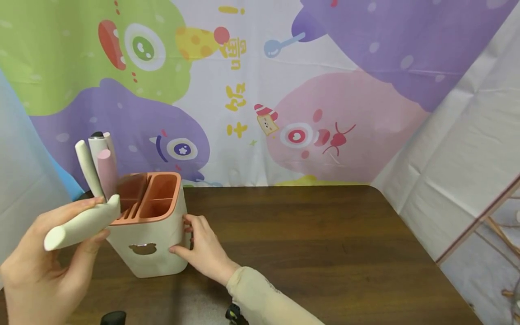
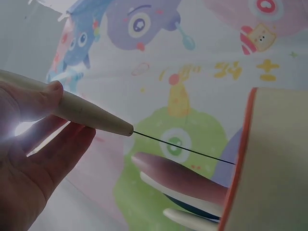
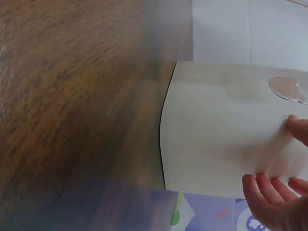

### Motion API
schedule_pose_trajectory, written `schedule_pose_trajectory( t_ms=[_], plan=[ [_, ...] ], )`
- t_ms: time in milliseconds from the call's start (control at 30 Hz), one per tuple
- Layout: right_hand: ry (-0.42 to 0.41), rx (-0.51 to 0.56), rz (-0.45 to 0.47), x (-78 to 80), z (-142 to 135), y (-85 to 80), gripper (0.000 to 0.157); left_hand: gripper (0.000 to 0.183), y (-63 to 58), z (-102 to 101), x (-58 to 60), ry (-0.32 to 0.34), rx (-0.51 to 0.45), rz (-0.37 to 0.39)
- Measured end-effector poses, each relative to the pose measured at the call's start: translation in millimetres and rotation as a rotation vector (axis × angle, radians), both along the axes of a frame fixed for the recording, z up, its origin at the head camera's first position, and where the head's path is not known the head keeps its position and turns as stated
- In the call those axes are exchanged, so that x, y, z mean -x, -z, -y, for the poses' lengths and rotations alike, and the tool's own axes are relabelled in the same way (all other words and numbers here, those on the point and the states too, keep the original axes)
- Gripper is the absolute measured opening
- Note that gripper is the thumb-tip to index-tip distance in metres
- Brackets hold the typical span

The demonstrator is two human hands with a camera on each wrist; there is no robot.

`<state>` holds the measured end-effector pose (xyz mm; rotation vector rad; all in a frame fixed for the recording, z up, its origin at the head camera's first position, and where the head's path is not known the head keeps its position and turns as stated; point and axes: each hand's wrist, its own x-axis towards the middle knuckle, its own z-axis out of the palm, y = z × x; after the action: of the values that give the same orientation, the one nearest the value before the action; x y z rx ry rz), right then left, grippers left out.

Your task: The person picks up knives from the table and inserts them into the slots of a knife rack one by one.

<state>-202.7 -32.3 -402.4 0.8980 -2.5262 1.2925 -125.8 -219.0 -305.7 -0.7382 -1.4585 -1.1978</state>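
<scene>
A cream knife holder [image 1: 158, 266] with an orange slotted top stands on the table, a shiny bear-shaped emblem on its front. My left hand [image 1: 38, 266] grips the cream handle of a knife [image 1: 81, 228] between thumb and fingers. In the left wrist view its thin blade [image 2: 183, 147] runs edge-on to the holder's orange rim; the far end is hidden. My right hand [image 1: 209, 253] holds the holder's right side, thumb on the front and fingers around the side. Behind the left hand, a pink handle [image 1: 107, 174], a cream handle [image 1: 87, 164] and a white, black-capped handle [image 1: 97, 146] stick up.
The dark wooden table [image 1: 317, 253] extends to the right of the holder. A cartoon-printed curtain [image 1: 252, 162] hangs behind it. A black rounded object [image 1: 113, 318] shows at the bottom edge. At far right is a pinkish bar [image 1: 479, 221].
</scene>
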Motion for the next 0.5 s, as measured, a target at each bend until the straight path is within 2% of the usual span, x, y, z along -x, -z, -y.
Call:
schedule_pose_trajectory(
  t_ms=[33,67,133,200,333,500],
  plan=[
    [-0.001,0.001,-0.001,-0.1,0,-0.1,0.066,0.034,-14.9,-15,-10.8,-0.032,0.008,0.023],
    [-0.001,0.002,-0.001,-0.3,0,-0.1,0.066,0.032,-24.4,-25,-17.3,-0.055,0.02,0.045],
    [-0.004,0.006,-0.003,-0.6,0,-0.4,0.065,0.03,-33.5,-35,-23.7,-0.103,0.05,0.095],
    [-0.006,0.01,-0.004,-0.7,0,-0.4,0.065,0.031,-30.9,-33,-22.6,-0.142,0.076,0.146],
    [-0.006,0.012,-0.003,-0.6,0,-0.8,0.065,0.033,-20.1,-25,-12.6,-0.268,0.159,0.236],
    [-0.005,0.007,0.004,-0.5,0,-0.5,0.065,0.035,-12.7,-20,-1.3,-0.353,0.205,0.308]
  ],
)
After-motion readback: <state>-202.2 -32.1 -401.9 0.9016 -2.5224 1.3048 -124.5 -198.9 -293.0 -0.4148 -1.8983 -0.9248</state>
